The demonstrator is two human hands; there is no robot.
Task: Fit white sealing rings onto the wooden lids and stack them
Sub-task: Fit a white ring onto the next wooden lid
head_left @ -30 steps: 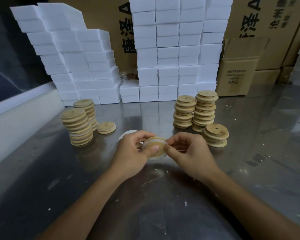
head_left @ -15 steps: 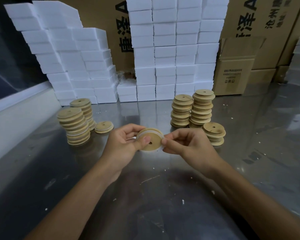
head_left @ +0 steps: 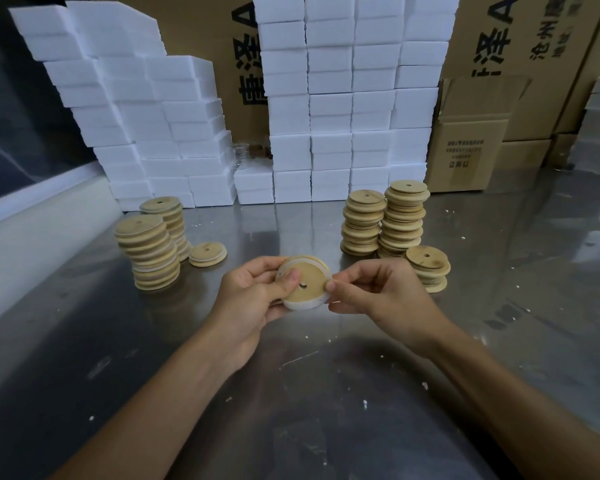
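Tilted up since a second ago, the round wooden lid with a centre hole (head_left: 305, 282) now faces the camera, its white sealing ring (head_left: 303, 304) stretched round the rim (seating looks nearly done). Left hand (head_left: 253, 299) grips it, thumb on the face; right hand (head_left: 381, 292) pinches the ring's edge. Left of the held lid: ringed stacks (head_left: 149, 252) and one lone ringed lid (head_left: 207, 254). Right of it: apparently bare stacks (head_left: 383, 221), so plenty remain, over the steel table (head_left: 326, 393).
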